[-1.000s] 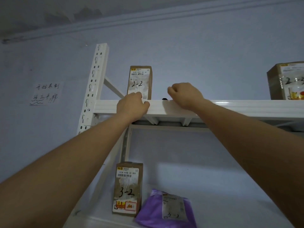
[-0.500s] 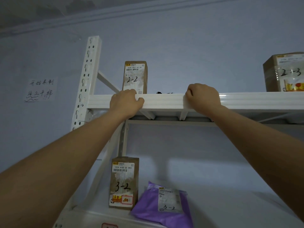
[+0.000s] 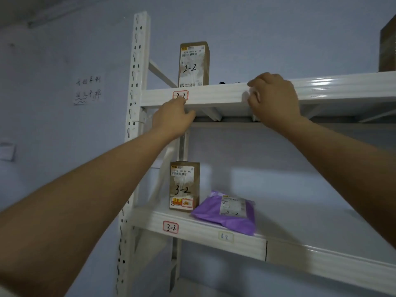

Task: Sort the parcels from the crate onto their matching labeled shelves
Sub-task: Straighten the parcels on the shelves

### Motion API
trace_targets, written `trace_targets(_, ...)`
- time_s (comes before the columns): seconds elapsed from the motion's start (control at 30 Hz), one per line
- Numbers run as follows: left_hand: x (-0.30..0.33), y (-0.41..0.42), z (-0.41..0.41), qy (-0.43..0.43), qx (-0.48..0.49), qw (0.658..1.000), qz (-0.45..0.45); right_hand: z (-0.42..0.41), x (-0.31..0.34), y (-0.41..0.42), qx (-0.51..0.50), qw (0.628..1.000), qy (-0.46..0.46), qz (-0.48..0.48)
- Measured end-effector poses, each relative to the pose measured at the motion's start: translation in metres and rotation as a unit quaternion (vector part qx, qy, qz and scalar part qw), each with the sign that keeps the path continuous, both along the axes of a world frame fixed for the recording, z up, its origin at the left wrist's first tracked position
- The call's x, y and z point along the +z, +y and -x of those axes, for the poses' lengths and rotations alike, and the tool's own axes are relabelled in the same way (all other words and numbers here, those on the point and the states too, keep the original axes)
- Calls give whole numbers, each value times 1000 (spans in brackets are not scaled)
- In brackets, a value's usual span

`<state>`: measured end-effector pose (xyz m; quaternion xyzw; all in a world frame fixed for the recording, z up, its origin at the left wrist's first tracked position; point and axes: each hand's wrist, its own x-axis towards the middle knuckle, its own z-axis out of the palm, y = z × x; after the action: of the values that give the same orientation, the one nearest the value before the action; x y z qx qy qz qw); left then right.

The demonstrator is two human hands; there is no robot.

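A brown parcel marked 2-2 [image 3: 194, 63] stands upright on the upper shelf [image 3: 216, 94], above the red-framed 2-2 label [image 3: 180, 95]. My left hand [image 3: 171, 118] is just under that label, fingers curled, holding nothing. My right hand [image 3: 274, 99] lies over the front edge of the same beam, fingers curled on it. A small dark item [image 3: 222, 82] shows at the shelf edge between parcel and right hand. On the lower shelf [image 3: 214, 234], labelled 3-2 [image 3: 170, 227], stand a brown parcel marked 3-2 [image 3: 184, 185] and a purple mail bag [image 3: 227, 213].
The white slotted upright [image 3: 137, 103] of the rack stands at the left. Another brown box [image 3: 387, 50] sits at the far right of the upper shelf. A handwritten note [image 3: 89, 90] and a wall switch [image 3: 7, 151] are on the blue wall.
My left hand has slipped down off the upper beam, uncovering the 2-2 label. My right hand stays on the beam. The view has tilted down, showing the lower shelf's 3-2 label.
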<state>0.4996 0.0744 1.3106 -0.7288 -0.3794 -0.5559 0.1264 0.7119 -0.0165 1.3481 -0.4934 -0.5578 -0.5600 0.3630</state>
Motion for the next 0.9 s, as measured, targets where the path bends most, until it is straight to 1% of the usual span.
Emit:
trace_targets(0.13, -33, -3, -1, 24, 24, 998, 52, 17, -37, 3, 27, 997, -14, 71)
trace_targets(0.23, -66, -1, 2, 27, 32, 995, 93, 24, -76, 17, 59, 985, 32, 161)
trace_targets(0.37, -114, 9, 12, 48, 46, 989, 133, 32, -128, 39, 67, 951, 101, 285)
trace_targets(0.5, -154, 25, 23, 48, 47, 978, 198, 47, -171, 54, 20, 905, 145, 400)
trace_targets(0.63, -186, 46, 30, 65, 25, 964, 255, 62, -202, 71, 3, 873, 180, 452)
trace_targets(0.77, -206, 66, 26, 68, -34, 950, 304, 74, -221, 88, 0, 846, 214, 488)
trace_targets(0.83, -212, 75, 22, 76, -55, 941, 325, 79, -225, 94, -1, 838, 241, 489)
trace_targets(0.9, -215, 83, 19, 105, -64, 938, 324, 83, -228, 98, -9, 838, 249, 486)
